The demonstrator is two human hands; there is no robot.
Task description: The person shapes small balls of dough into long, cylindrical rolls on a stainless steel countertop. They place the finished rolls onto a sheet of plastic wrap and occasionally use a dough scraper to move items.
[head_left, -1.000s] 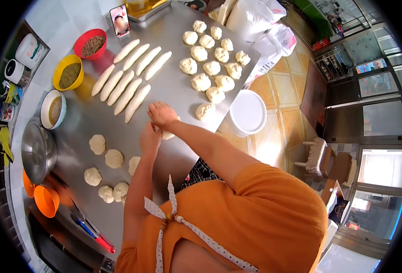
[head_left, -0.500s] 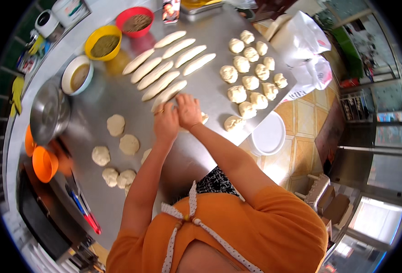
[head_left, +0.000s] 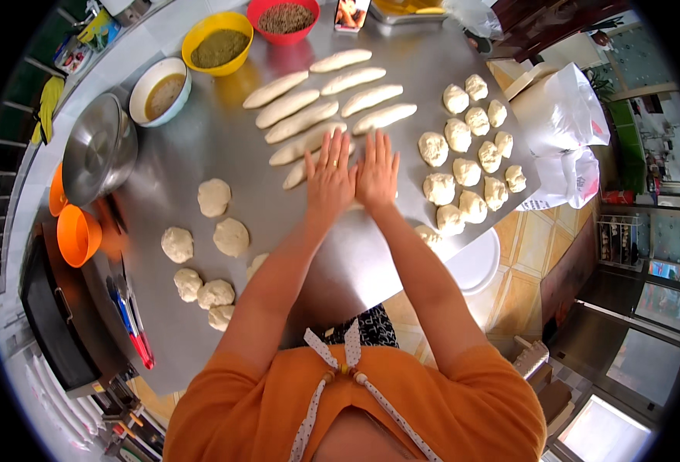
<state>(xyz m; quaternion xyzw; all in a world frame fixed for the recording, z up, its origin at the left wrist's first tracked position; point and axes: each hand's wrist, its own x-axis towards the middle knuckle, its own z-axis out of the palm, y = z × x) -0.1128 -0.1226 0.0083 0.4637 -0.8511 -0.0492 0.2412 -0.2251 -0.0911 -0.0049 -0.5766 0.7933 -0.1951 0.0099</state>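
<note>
Both of my hands lie palm down, side by side, with fingers stretched out. My left hand [head_left: 330,175] partly covers the nearest dough stick [head_left: 295,176], and its fingertips reach the stick beyond. Just to its right, my right hand [head_left: 377,171] is nearest the dough sticks' right-hand column [head_left: 384,118]. A pale edge of dough shows between my wrists; what else lies under the palms is hidden. Several flattened dough rounds [head_left: 231,236] are left of my left forearm. Several rough dough lumps [head_left: 468,172] stand in rows to the right.
The steel table [head_left: 201,146] carries a yellow bowl [head_left: 195,64], a red bowl [head_left: 260,30], a white bowl [head_left: 141,104] with brown liquid, a metal bowl [head_left: 116,158] and tongs [head_left: 136,331]. Beyond its right edge are white sacks [head_left: 559,108] and a white-lidded bucket [head_left: 475,266].
My hands have gone from curled together over the dough to flat with fingers extended, reaching slightly forward. The whole view has shifted, so the table's things appear further right.
</note>
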